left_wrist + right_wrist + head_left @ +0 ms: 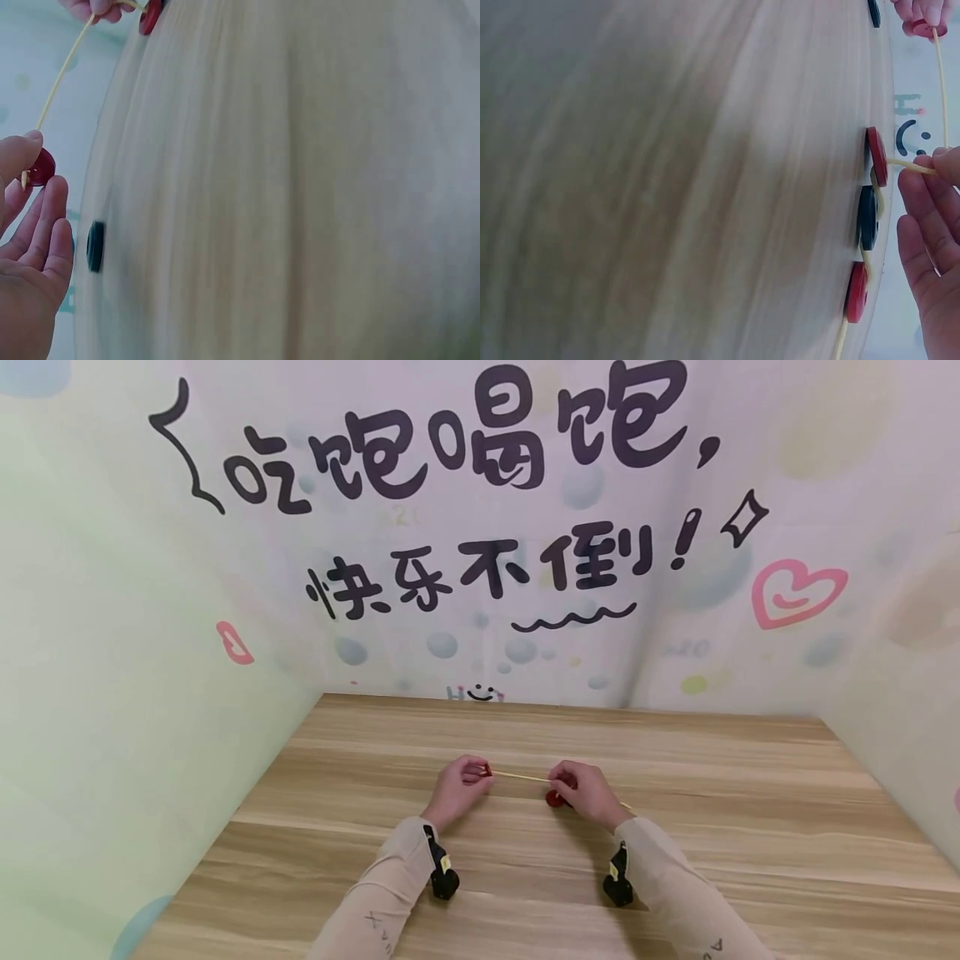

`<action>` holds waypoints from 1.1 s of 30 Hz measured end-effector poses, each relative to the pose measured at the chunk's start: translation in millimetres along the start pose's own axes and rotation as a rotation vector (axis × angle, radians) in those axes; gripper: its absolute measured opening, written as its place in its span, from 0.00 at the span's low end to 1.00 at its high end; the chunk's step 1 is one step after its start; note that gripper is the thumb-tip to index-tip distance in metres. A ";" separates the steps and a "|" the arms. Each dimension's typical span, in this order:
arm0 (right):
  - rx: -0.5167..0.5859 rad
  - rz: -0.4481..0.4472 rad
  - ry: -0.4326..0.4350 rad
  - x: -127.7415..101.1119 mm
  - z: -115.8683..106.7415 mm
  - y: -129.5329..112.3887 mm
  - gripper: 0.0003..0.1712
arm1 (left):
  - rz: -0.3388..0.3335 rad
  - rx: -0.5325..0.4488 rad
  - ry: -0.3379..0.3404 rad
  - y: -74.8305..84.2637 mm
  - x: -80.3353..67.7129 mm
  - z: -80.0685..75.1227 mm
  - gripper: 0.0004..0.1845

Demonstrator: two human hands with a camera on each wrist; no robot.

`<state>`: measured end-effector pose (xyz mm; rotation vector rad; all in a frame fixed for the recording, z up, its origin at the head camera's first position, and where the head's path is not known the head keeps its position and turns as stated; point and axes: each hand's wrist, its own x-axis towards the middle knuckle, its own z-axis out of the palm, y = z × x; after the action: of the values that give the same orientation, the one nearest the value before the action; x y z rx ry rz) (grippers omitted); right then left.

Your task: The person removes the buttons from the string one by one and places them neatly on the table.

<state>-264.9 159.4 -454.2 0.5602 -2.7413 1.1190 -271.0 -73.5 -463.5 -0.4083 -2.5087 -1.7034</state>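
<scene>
Head view has both hands above the middle of the table, the left hand (459, 783) and right hand (588, 789) well apart, with a pale cord (521, 777) drawn straight between them. Its long axis here runs left to right, dropping slightly toward the right hand. The left thumb and fingertips pinch a red disc (45, 168) held off the wood; a short cord end pokes out by the thumb, and the other fingers are spread and softly bent. The right thumb and forefinger pinch the cord, the remaining fingers loosely extended.

Past the right fingers the cord bends down to a second red disc (877, 156), then continues along the table to a dark disc (868, 217) and a third red disc (857, 292), set in a row just beside one another. A lone dark disc (95, 247) lies on the wood near the left hand.

The table (315, 793) stretches well beyond the hands on either side, and a strip of wood separates them from its far edge, where the printed wall (570, 668) rises.

In the head view the right hand hides part of the row, and the cord shows again by the cuff. The right wrist view cuts off the cord's trailing length at the bottom; how the cord passes through the pinched disc is hard to make out.
</scene>
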 end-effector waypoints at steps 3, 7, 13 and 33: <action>-0.004 -0.009 0.004 -0.2 -0.8 0.7 0.03 | -0.014 0.017 0.019 -1.6 0.3 -6.1 0.14; -0.001 0.002 0.002 -0.7 -2.0 1.7 0.02 | -0.030 0.030 0.036 -5.9 1.4 -13.4 0.14; 0.004 0.002 -0.003 0.5 -1.1 2.7 0.02 | -0.005 0.062 0.045 -15.5 1.9 -25.1 0.15; 0.015 0.011 -0.002 1.4 0.6 0.6 0.04 | -0.034 0.306 0.000 -23.7 0.2 -36.2 0.15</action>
<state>-266.4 158.9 -454.6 0.5490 -2.7434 1.1424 -280.4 -115.1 -471.1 -0.3395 -2.7288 -1.2945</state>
